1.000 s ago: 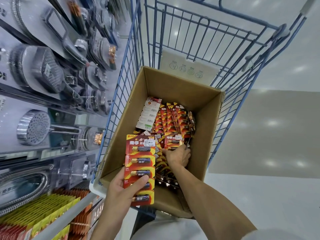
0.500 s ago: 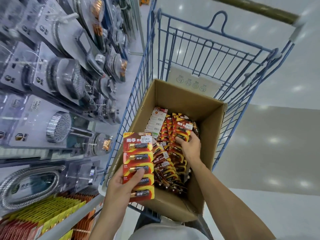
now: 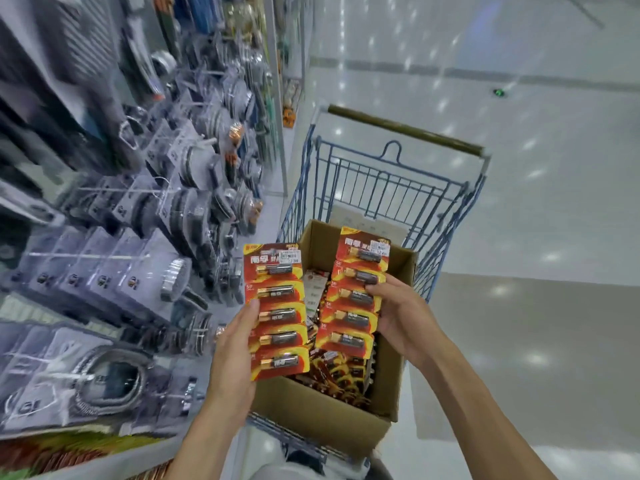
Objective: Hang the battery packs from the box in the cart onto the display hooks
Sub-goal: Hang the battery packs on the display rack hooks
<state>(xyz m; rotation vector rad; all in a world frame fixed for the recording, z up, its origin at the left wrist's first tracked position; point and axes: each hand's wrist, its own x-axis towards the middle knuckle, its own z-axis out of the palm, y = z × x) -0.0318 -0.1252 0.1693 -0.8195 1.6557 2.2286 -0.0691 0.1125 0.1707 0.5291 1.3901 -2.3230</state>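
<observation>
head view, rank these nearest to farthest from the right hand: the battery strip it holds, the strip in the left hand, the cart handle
1. right battery strip: gripped by the right hand itself, above the box.
2. left battery strip: beside it to the left, held by the left hand.
3. cart handle: at the far end, beyond the box.

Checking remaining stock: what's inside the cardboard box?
Loose red battery packs and some white cards lie in the box. The left-hand strip and right-hand strip cover much of the pile; the bottom is hidden.
</observation>
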